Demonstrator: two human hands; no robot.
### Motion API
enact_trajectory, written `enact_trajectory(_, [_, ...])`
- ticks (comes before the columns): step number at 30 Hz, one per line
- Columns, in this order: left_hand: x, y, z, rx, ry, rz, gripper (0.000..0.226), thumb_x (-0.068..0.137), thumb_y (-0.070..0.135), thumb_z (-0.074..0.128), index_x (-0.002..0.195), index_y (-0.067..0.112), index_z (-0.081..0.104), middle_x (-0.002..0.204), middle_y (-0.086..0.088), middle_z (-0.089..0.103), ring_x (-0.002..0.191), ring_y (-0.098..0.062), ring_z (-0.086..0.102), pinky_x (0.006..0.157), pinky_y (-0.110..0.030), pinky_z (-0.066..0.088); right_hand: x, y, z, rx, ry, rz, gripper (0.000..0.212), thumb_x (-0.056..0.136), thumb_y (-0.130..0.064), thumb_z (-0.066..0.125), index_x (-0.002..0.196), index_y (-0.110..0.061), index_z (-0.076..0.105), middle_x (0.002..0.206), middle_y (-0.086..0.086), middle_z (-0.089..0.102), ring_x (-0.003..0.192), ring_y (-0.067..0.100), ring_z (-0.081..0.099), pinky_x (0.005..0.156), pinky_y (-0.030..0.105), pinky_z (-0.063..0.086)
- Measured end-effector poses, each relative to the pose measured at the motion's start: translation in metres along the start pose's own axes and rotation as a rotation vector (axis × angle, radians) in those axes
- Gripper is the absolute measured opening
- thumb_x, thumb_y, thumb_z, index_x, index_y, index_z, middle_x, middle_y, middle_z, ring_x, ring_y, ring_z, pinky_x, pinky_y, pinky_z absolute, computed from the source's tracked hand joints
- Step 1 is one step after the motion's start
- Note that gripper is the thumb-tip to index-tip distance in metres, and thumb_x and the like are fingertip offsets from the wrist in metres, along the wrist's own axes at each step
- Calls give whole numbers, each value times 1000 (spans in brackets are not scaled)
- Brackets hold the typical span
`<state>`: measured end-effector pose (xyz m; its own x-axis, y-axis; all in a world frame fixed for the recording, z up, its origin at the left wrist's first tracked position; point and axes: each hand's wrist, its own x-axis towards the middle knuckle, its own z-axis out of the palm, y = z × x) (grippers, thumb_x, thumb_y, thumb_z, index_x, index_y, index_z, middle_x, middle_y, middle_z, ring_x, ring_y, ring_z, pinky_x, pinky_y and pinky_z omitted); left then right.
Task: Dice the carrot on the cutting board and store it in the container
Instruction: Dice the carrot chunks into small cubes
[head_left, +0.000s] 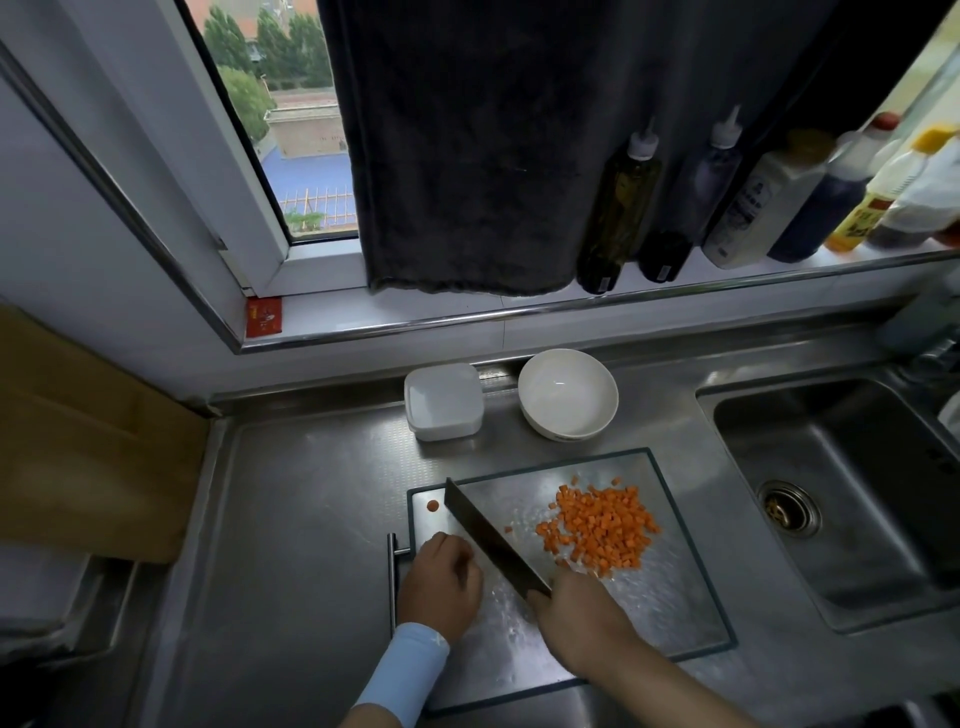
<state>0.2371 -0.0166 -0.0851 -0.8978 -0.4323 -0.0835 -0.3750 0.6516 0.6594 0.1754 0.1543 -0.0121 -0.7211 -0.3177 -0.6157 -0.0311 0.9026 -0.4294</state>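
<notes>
Head view showed the cutting board (675, 597) on the steel table (311, 519). Diced carrot (597, 530) lay heaped on the board's far right part. The right hand (582, 618) gripped the knife (493, 535), its blade slanting across the board's left side. The left hand (441, 582) rested at the board's left edge with its fingers (462, 558) curled; whether they held anything could not be told. The lidded container (442, 401) stood beyond the board.

The cutting board (670, 587) lies on the counter (311, 519) just left of the sink (857, 467), the diced carrot (597, 530) heaped on its right half and the knife (493, 535) slanting across its left. Behind the board stand the container (443, 401) and, right of it, the bowl (568, 393), with bottles (618, 208) on the sill (467, 306) above.
</notes>
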Motion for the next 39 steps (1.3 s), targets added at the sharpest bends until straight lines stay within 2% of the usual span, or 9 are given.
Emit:
enact_trajectory(5, [3, -4, -6, 1, 19, -28, 16, 91, 11, 53, 90, 26, 60, 90, 14, 52, 82, -4, 53, 72, -13, 43, 0, 3, 10, -13, -26, 40, 31, 98, -46, 45, 104, -19, 60, 99, 2, 67, 90, 23, 66, 67, 31, 46])
enact_trajectory(10, [16, -1, -10, 52, 116, 13, 24, 87, 2, 54, 100, 19, 64, 105, 12, 52, 106, -4, 43, 86, -18, 37, 2, 16, -8, 56, 144, 109, 28, 102, -37, 46, 107, -15, 62, 110, 8, 68, 104, 28, 64, 84, 33, 48])
enact_trajectory(15, [40, -12, -20, 178, 208, -40, 21, 79, 5, 67, 96, 16, 69, 105, -2, 59, 97, -24, 53, 79, -30, 46, 6, 31, -23, 69, 151, 101, 21, 101, -40, 49, 93, -22, 56, 96, 1, 68, 88, 19, 63, 77, 31, 48])
enact_trajectory(20, [47, 12, -12, 125, 84, 19, 29, 87, 10, 57, 112, 22, 64, 117, 3, 53, 109, -17, 50, 90, -26, 44, 1, 38, -42, 57, 278, 59, 19, 97, -45, 53, 97, -26, 59, 88, -5, 68, 82, 18, 64, 77, 35, 54])
enact_trajectory(23, [53, 42, 5, 37, -25, 93, 34, 91, 10, 50, 123, 20, 58, 127, 1, 49, 118, -18, 47, 97, -23, 38, -2, 50, -71, -4, 370, 47, 17, 97, -46, 54, 97, -29, 55, 89, -4, 67, 89, 23, 66, 71, 31, 46])
enact_trajectory(27, [59, 75, 32, 79, -200, 132, 50, 92, 6, 44, 140, 21, 43, 146, -1, 36, 132, -20, 38, 107, -26, 31, 2, 82, -109, -173, 423, 73, 26, 99, -47, 52, 84, -27, 46, 70, -8, 51, 70, 18, 53, 55, 30, 33])
enact_trajectory(30, [64, 92, 44, 115, -288, 109, 50, 94, 9, 43, 143, 21, 40, 148, -2, 36, 135, -21, 33, 110, -25, 24, 14, 106, -125, -241, 451, 51, 27, 100, -47, 49, 85, -25, 47, 74, -4, 55, 71, 19, 52, 59, 31, 35])
enact_trajectory(36, [54, 100, 48, 14, -220, -3, 42, 94, 16, 46, 133, 31, 51, 137, 3, 52, 124, -17, 49, 106, -24, 35, 35, 126, -130, -243, 323, -41, 31, 97, -50, 46, 82, -23, 45, 84, -1, 63, 90, 27, 65, 65, 31, 39])
enact_trajectory(39, [48, 108, 44, -68, -11, -43, 40, 92, 10, 48, 127, 27, 56, 129, 2, 54, 118, -16, 51, 104, -26, 37, 33, 127, -129, -301, 323, -146, 18, 97, -43, 46, 92, -26, 47, 90, -1, 66, 87, 24, 65, 66, 31, 41])
